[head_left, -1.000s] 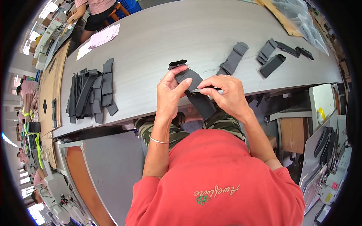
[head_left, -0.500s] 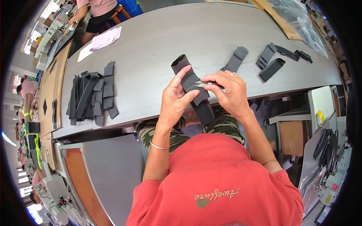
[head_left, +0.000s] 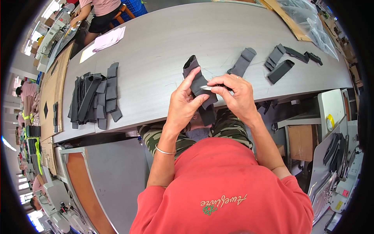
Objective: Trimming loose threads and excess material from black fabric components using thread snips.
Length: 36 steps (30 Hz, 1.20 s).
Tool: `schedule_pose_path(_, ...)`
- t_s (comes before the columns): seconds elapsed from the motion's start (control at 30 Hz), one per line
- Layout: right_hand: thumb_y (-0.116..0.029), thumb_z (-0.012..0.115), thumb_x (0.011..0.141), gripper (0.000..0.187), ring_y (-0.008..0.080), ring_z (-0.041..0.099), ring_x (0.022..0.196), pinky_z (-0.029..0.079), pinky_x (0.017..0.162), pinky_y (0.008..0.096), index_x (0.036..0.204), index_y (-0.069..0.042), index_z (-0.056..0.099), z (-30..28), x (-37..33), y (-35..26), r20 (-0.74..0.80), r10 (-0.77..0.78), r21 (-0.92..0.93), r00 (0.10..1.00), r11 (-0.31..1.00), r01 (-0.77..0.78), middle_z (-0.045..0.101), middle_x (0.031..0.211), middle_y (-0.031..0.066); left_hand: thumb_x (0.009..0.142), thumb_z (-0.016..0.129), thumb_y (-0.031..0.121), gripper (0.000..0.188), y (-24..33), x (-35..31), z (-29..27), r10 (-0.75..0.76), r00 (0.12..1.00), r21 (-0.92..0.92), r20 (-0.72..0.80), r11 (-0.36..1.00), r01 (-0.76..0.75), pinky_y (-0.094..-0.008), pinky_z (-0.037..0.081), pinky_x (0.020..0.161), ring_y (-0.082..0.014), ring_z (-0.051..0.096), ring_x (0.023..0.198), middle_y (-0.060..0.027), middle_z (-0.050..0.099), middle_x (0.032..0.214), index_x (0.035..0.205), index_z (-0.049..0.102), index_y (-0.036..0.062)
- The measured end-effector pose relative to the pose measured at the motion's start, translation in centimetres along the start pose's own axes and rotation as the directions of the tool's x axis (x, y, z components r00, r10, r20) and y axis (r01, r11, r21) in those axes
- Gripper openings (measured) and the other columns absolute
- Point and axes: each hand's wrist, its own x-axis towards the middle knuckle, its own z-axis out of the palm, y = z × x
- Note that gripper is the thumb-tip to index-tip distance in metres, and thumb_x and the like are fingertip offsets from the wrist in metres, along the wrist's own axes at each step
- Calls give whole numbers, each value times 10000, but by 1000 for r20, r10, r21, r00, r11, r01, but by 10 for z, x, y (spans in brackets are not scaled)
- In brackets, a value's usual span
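Strip of dark grey fabric (head_left: 198, 81), folded and layered, was held up at the near edge of the bench (head_left: 156, 43), midway between both hands. Left hand (head_left: 180, 102) clamped on it, thumb on the near side and index finger stretched along the upper part; remaining fingers were mostly hidden. Upper end of the strip gaped in a dark loop beyond the fingertips; lower end hung past the bench edge, over the camouflage trousers (head_left: 231, 126). Right hand (head_left: 237, 93) closed, thumb and fingers pinched on a small pointed metal tool (head_left: 205, 88), its bright tip lying against the strip just beside the left thumb; handle largely covered by the fingers, so exact kind of tool could not be told. Loose threads showed on the bench near the work. Single grey strip (head_left: 242, 61) lay just beyond the right hand; farther right, a loose group of dark pieces (head_left: 281, 71), some folded. Well to the left, a heap of similar strips (head_left: 93, 97), overlapping, most running away from the wearer. Pink sheets (head_left: 110, 38) sat at the far left of the bench, clear plastic (head_left: 309, 21) at the far right corner. Pale bangle (head_left: 164, 151) on the left wrist, red shirt (head_left: 222, 171) below
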Motion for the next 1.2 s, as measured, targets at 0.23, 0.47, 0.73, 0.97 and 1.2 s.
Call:
schedule_pose_path(0.23, -147, 687, 777, 95, 206, 594, 672, 441, 640, 318, 862, -104, 684, 4, 1, -3, 43, 5, -37, 999, 999, -3, 673, 785, 34, 785, 654, -45, 658, -6, 0, 2, 62, 997, 274, -48, 961, -47, -198, 451, 627, -45, 500, 654, 2, 606, 837, 1388, 445, 118)
schedule_pose_path(0.47, -156, 703, 767, 99, 189, 571, 639, 422, 616, 315, 854, -111, 693, -2, 0, 0, 80, -65, -141, 995, 987, 76, 680, 804, 25, 823, 600, -107, 642, 0, -3, 0, -40, 999, 176, 14, 984, 37, -262, 508, 855, -108, 577, 975, -66, 581, 1097, 1407, 370, 27)
schedule_pose_path(0.73, -119, 657, 856, 180, 77, 556, 778, 437, 698, 225, 1008, -24, 670, -14, -2, 7, 24, 352, 368, 936, 867, -336, 656, 831, 15, 771, 436, -117, 540, 5, -5, -7, -44, 999, -236, 9, 971, 45, -353, 511, 892, -215, 630, 979, -156, 591, 1172, 1304, 461, -28)
schedule_pose_path(0.97, -134, 656, 856, 182, 72, 558, 763, 439, 674, 234, 1001, -24, 673, -9, -6, 5, 76, 281, 377, 957, 880, -288, 667, 840, 21, 713, 424, -104, 557, 4, -3, -10, 2, 1000, -315, -14, 949, -7, -347, 517, 871, -216, 639, 960, -160, 611, 1132, 1259, 508, -33)
schedule_pose_path(1.2, -148, 676, 819, 119, 179, 602, 669, 453, 593, 281, 903, -65, 688, -5, -3, -7, 14, 148, 95, 989, 984, -149, 684, 814, 50, 732, 449, -107, 504, 2, -3, -7, 31, 996, -87, -79, 995, -38, -309, 515, 851, -180, 640, 948, -133, 632, 1099, 1224, 536, -41)
